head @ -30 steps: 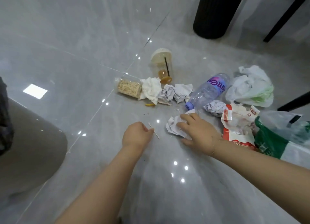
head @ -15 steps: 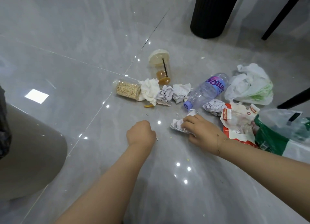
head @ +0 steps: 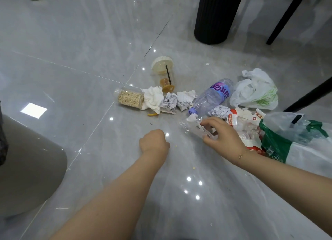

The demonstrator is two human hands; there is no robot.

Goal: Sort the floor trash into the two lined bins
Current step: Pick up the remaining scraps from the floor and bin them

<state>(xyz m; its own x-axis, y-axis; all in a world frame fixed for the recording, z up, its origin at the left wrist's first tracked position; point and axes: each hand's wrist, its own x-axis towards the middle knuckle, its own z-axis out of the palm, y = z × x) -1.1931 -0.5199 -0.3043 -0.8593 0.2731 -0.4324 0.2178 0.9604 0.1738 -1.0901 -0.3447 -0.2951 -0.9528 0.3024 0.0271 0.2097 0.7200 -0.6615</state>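
Landmark: a clear water bottle (head: 212, 96) with a purple label lies on its side on the grey tile floor (head: 71, 60), cap toward the person; every place below is told from it.
Right hand: the right hand (head: 221, 136), just on the near side of the bottle's cap, pinches a crumpled scrap of clear plastic and white paper (head: 195, 127) between thumb and curled fingers, the scrap seemingly lifted off the floor, probably so it can be carried to a bin.
Left hand: the left hand (head: 154, 142), nearer the person and left of the bottle, is balled into a fist with fingers pressed together; whether it holds anything inside cannot be told.
Left of the bottle: crumpled paper balls (head: 177, 100), a white tissue wad (head: 152, 98) and a clear jar of oats (head: 129, 97) on its side sit in a row, touching, with a tipped drink cup (head: 164, 74) with its straw just behind.
Right of the bottle: a white plastic bag (head: 255, 90), a red-and-white wrapper (head: 244, 124) and a green-and-white bag (head: 294, 142) are heaped close together.
Bins: a grey curved shape (head: 30, 167) far left of the bottle may be one bin; no liner is plain to see.
Progress: most trash remains unsorted, so this looks an early pick.
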